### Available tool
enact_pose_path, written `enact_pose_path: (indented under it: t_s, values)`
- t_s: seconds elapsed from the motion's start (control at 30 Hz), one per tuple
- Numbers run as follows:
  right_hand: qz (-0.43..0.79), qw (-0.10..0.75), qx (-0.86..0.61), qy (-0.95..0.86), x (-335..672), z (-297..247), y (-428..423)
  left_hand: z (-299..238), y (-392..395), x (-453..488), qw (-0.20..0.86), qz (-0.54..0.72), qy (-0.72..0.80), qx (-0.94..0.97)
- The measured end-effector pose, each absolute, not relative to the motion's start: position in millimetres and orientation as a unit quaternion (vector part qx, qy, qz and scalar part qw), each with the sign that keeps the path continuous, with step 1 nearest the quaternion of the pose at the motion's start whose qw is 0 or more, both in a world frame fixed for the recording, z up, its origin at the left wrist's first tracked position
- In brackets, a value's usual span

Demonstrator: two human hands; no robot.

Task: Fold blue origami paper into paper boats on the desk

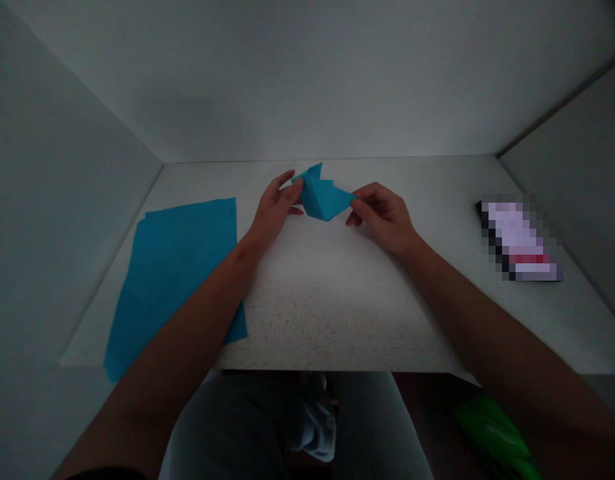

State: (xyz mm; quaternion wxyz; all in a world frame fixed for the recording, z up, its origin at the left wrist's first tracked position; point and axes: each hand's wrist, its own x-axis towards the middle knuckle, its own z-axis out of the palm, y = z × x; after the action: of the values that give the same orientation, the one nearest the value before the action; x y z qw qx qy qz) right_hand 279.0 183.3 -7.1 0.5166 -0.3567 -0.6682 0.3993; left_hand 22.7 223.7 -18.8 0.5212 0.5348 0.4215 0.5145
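A folded blue paper figure (pixel 326 199), with pointed tips and flaps, is held up between my two hands above the far middle of the table. My left hand (pixel 282 195) pinches its left end between thumb and fingers, the thumb lying on the near face. At the other end, my right hand (pixel 380 210) grips the narrow right tip with thumb and forefinger. One pointed flap sticks up near my left thumb. The underside and back of the figure are hidden from me.
Blue paper sheets (pixel 182 267) lie on the white table (pixel 327 300) at the left, partly under my left forearm. A phone (pixel 520 237), blurred out, lies at the right. Walls close off the back and sides. Something green (pixel 494 433) is below the table's front edge.
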Motion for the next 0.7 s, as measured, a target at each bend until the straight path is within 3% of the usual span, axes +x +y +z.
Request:
enact_pose_path:
  t_s: [0.13,0.4,0.7]
  values:
    - [0.395,0.546,-0.368,-0.641,282.3,-4.5,187.1,-17.8,221.6,22.9,0.539,0.491,0.386,0.565]
    - [0.4,0.525,-0.359,-0.66,283.6,-7.0,185.1,-21.8,219.5,25.4,0.569,0.489,0.313,0.582]
    - [0.315,0.523,-0.39,-0.689,288.8,-13.8,188.3,-17.2,209.9,33.5,0.543,0.492,0.372,0.57]
